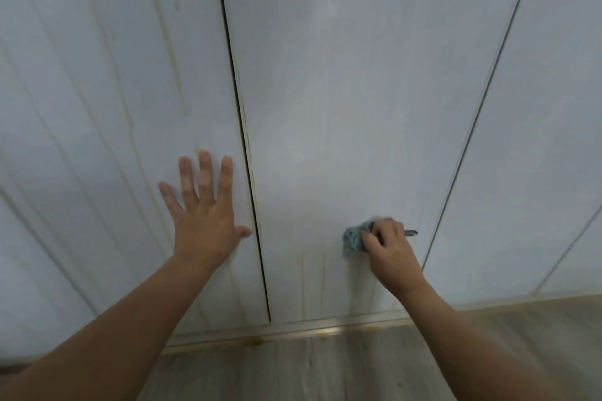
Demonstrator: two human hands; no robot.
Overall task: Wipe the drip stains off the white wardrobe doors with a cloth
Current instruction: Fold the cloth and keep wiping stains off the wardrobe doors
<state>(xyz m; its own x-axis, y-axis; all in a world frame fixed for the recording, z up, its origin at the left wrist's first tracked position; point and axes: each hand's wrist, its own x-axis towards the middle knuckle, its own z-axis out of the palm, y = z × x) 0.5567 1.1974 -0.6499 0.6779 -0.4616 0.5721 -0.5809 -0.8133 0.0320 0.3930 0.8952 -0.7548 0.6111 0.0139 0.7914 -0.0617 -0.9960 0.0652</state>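
Your left hand [203, 221] lies flat, fingers spread, on the left wardrobe door [114, 107]. Your right hand [389, 249] grips a blue cloth [354, 238] against the middle door [358, 91], low down. Yellowish drip stains [303, 283] just below.

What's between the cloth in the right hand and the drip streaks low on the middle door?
Nothing visible. The right hand grips the small blue cloth against the white middle wardrobe door; the yellowish drip streaks run below and left on the same panel, bare surface between. The left hand lies flat on the neighbouring door.
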